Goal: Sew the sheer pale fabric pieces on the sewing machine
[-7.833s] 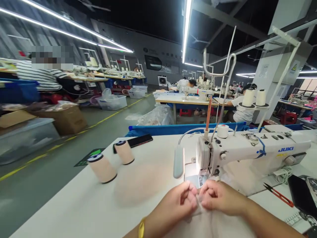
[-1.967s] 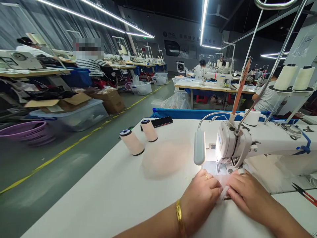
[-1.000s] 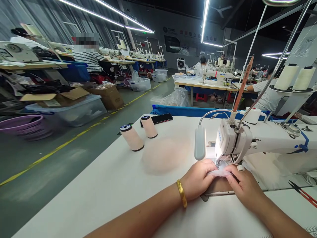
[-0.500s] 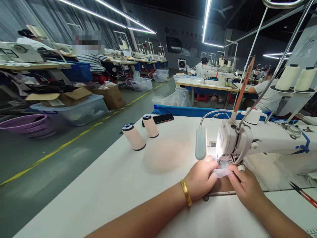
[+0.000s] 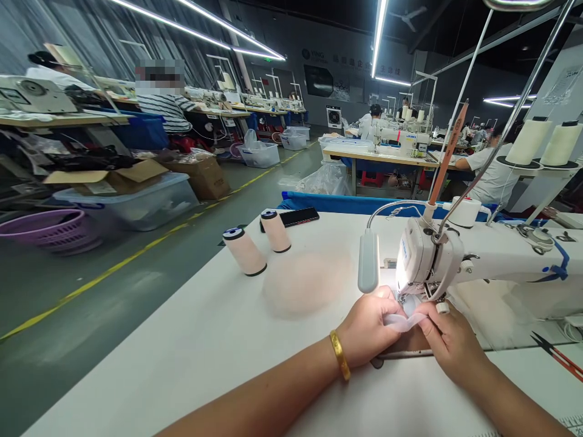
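White, sheer fabric strip sits low and right of centre in the head view, pinched between both hands just below the needle area of the white industrial sewing machine. Left hand: fingers curled closed on the strip's left end, gold bangle on the wrist. Right hand: fingertips narrowed onto the strip's right end, touching it. Hands nearly meet over the strip. Grey gooseneck lamp hangs just left of the machine head, lit patch under it.

White worktable fills the lower frame. Two pale peach thread cones stand tilted centre-left, near each other; a black phone lies flat just behind them. A faint peach sheer patch lies flat between cones and lamp. Red-handled snips at the right edge.

Containers, left side of frame: clear plastic bin on the floor with an open cardboard box resting on top; bin contents not legible. Purple slotted basket beside it, contents not visible. Second brown cardboard box behind. Further back, clear tub holding a clear plastic bag.

Two cream thread spools on a stand, upper right. A person in a striped shirt sits upper left.
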A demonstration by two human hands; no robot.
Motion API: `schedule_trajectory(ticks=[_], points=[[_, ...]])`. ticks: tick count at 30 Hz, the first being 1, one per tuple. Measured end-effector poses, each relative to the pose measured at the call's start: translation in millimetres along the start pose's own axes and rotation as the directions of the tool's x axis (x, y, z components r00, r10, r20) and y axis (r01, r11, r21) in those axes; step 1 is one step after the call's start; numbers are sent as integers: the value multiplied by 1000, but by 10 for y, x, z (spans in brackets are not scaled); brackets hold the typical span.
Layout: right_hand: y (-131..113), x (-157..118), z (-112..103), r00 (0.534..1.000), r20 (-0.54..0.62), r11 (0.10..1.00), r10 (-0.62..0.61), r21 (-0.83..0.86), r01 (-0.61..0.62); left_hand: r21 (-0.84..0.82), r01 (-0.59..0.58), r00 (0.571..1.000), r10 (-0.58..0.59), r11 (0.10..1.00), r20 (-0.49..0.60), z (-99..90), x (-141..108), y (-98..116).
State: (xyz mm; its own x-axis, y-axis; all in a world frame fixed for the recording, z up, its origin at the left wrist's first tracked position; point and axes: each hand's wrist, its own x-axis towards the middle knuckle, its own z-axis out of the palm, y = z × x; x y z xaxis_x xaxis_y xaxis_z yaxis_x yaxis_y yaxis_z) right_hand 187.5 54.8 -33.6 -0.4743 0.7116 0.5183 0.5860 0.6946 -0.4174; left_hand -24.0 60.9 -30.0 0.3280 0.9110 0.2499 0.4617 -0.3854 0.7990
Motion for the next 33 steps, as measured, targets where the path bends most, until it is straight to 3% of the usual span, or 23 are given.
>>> schedule_trajectory(ticks=[2, 5, 7, 10, 15, 29, 33], points=[[4, -18, -28, 994, 109, 999, -32, 3, 32, 67, -136, 991, 137, 988, -4, 3, -50, -20], [-27, -50, -95, 934, 335, 992, -122, -1, 130, 227, -374, 925, 378, 899, 27, 11, -170, -54], [-70, -67, -140, 898, 423, 988, -123, -37, 152, 298, -444, 892, 450, 845, 54, 18, -256, -61], [-129, -75, -185, 880, 467, 985, -83, -98, 145, 350, -483, 869, 487, 803, 83, 28, -336, -42], [-128, -65, -185, 880, 470, 985, -72, -107, 138, 396, -506, 850, 520, 766, 81, 14, -322, -2], [0, -44, -23, 933, 354, 982, -62, -143, 120, 488, -465, 865, 496, 738, 74, -29, -196, -92], [18, -46, 5, 944, 306, 978, -119, -126, 164, 488, -475, 862, 499, 732, 90, -46, -191, -82]])
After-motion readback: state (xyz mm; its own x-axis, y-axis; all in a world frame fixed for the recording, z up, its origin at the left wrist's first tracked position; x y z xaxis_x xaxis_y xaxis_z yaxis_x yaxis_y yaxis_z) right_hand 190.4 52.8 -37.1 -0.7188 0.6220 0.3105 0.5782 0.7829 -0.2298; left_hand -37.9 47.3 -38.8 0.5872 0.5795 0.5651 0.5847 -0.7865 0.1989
